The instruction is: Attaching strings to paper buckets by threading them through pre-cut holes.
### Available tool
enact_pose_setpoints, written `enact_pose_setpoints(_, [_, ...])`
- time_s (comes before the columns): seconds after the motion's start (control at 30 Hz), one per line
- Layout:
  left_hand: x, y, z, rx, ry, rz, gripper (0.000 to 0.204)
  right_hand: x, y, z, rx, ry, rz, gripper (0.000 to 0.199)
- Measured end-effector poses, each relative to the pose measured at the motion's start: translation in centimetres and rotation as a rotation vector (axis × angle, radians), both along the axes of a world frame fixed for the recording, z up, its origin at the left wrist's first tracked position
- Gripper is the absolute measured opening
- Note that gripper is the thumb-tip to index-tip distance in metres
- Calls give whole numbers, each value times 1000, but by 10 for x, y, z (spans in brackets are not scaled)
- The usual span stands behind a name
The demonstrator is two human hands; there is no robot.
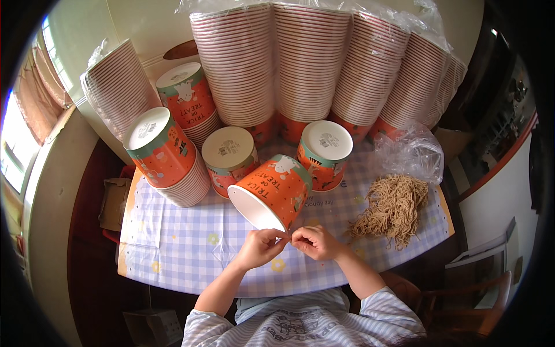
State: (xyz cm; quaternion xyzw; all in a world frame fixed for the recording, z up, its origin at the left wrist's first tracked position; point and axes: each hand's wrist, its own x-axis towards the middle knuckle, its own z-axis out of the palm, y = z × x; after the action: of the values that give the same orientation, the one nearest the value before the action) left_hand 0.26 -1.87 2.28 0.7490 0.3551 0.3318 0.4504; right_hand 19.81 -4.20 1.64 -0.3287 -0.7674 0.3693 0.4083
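An orange and green paper bucket (270,191) with a white inside lies tilted on the table, its mouth facing me and to the left. At the near edge of its rim, my left hand (262,247) and my right hand (315,242) meet with fingertips pinched close together. Whatever is between the fingers is too small to make out. To the right of my right hand lies a tangled bundle of tan cords (394,207). Behind the tilted bucket, two upside-down buckets stand, one with a cream base (229,147) and one with a white base (327,140).
Tall plastic-wrapped stacks of paper buckets (312,63) line the far side. Shorter stacks (167,153) stand at the left, with another wrapped stack (118,87) beyond. Crumpled clear plastic (411,151) lies behind the cords. A checked tablecloth (185,248) covers the table. A wooden chair (462,301) is at the right.
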Motion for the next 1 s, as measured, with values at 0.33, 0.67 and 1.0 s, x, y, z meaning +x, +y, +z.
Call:
enact_pose_setpoints(0.33, [-4, 4, -9, -53, -168, -120, 6, -2, 2, -3, 75, 8, -112, 12])
enact_pose_setpoints(0.67, [-3, 4, -11, -59, -181, -127, 6, -4, 5, 0, 319, -88, -163, 16])
enact_pose_setpoints(1.0, [-4, 4, -13, -322, -316, -258, 7, -3, 1, -2, 248, -94, -134, 19])
